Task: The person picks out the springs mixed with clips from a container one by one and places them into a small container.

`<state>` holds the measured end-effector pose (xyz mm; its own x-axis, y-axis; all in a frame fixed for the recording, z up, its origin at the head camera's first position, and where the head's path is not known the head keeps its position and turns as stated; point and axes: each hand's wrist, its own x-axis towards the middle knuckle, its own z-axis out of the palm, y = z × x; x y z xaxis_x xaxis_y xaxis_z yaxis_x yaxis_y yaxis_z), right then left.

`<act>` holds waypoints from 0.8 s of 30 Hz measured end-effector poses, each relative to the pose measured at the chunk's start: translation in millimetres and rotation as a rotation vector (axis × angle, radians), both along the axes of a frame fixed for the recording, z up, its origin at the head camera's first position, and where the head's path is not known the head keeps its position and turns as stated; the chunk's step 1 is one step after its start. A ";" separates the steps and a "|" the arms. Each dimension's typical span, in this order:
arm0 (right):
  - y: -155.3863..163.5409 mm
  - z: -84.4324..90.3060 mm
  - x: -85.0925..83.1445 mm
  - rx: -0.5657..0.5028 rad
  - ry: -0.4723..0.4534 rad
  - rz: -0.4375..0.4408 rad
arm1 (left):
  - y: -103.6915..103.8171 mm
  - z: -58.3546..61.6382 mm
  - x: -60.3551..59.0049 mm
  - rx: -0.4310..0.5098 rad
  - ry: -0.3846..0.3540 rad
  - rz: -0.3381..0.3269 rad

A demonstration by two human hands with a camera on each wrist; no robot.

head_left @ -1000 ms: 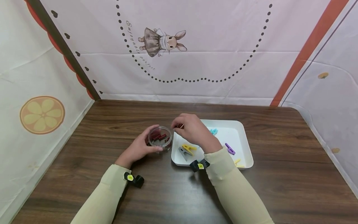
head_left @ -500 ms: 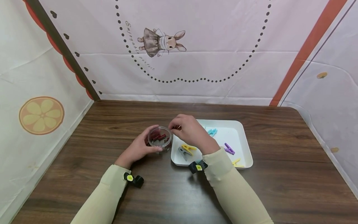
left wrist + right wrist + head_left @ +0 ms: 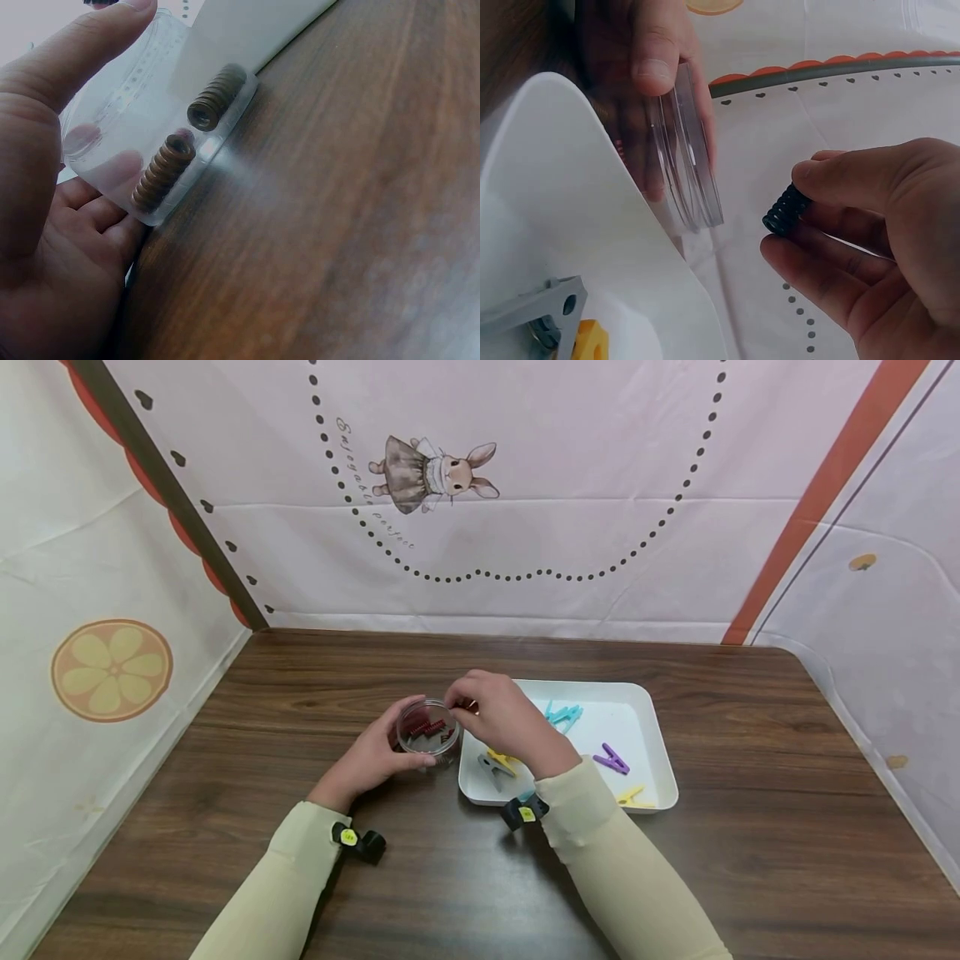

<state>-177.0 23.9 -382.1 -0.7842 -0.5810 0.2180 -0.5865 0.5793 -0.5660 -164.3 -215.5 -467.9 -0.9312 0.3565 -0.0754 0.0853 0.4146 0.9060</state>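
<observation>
left hand (image 3: 371,760): fingers curled round the clear jar (image 3: 428,728)
right hand (image 3: 501,718): pinches a spring (image 3: 787,210) above the jar, beside the tray (image 3: 651,752)

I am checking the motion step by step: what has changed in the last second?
The right hand, pinching a spring, moved left from the white tray to the clear jar. The left hand kept holding the jar; the clothespins stayed put.

Yellow clothespin (image 3: 501,757) half tucked under the right hand (image 3: 502,720), grey clothespin (image 3: 532,315) cut by the wrist view's bottom edge, spring (image 3: 787,211) mostly buried between fingertips, jar (image 3: 428,727) contents too small to count overhead.
</observation>
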 end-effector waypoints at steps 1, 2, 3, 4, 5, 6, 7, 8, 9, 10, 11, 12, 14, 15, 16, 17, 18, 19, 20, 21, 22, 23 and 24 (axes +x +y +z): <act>-0.5 -0.2 0.2 -0.006 0.000 0.001 | 0.0 0.1 0.0 0.001 0.001 -0.002; -1.1 -0.3 0.5 -0.008 0.001 0.000 | 0.0 0.1 0.1 0.000 0.001 -0.003; -1.7 -0.5 0.6 -0.013 0.003 0.001 | 0.1 0.3 0.2 0.001 0.001 -0.005; -2.2 -0.7 0.8 -0.013 0.004 0.000 | 0.1 0.3 0.2 0.000 0.001 -0.005; -2.7 -0.5 1.1 -0.013 0.004 -0.001 | 0.1 0.2 0.2 0.000 0.000 -0.006; -3.1 -0.6 1.4 -0.011 0.000 -0.002 | 0.0 0.0 0.1 -0.002 0.001 -0.007; -3.5 -0.8 1.5 -0.012 -0.003 -0.002 | 0.0 -0.3 0.0 -0.003 0.003 -0.007; -3.8 -0.9 1.7 -0.010 -0.004 -0.002 | -0.1 -0.5 -0.1 -0.003 0.004 -0.008; -4.2 -1.2 1.8 -0.009 -0.005 0.000 | -0.1 -0.7 -0.2 -0.003 0.005 -0.008; -4.5 -1.4 2.0 -0.006 -0.006 0.001 | -0.2 -0.8 -0.3 -0.002 0.007 -0.009; -4.9 -1.7 2.2 -0.006 -0.007 0.003 | -0.3 -0.8 -0.4 -0.001 0.008 -0.009; -5.2 -2.2 2.2 -0.004 -0.006 0.006 | -0.3 -0.8 -0.5 0.000 0.009 -0.009; -5.9 -3.4 2.3 -0.001 -0.007 0.009 | -0.4 -0.8 -0.7 -0.001 0.007 -0.008; -6.3 -4.0 2.3 0.000 -0.006 0.011 | -0.5 -0.9 -0.8 -0.002 0.004 -0.006; -6.7 -4.7 2.3 0.002 -0.003 0.012 | -0.5 -1.1 -1.0 -0.005 0.001 -0.005; -7.1 -5.5 2.3 0.001 0.000 0.013 | -0.6 -1.4 -1.3 -0.007 -0.002 -0.002; -7.7 -6.2 2.1 0.000 0.003 0.015 | -0.6 -1.7 -1.6 -0.009 -0.006 -0.001; -8.3 -6.8 2.1 -0.001 0.007 0.017 | -0.7 -2.0 -1.9 -0.011 -0.010 0.001; -8.9 -7.2 2.0 -0.002 0.011 0.020 | -0.8 -2.2 -2.1 -0.014 -0.015 0.003; -9.4 -7.6 2.2 -0.003 0.014 0.024 | -0.7 -1.9 -2.2 -0.014 -0.019 0.004; -10.0 -8.3 2.1 -0.003 0.016 0.028 | -0.6 -1.2 -2.1 -0.015 -0.023 0.004; -10.6 -8.5 2.2 -0.008 0.015 0.032 | -0.3 0.2 -1.8 -0.015 -0.028 0.003; -11.2 -8.7 2.4 -0.011 0.011 0.036 | 0.4 2.6 -1.1 -0.016 -0.032 0.002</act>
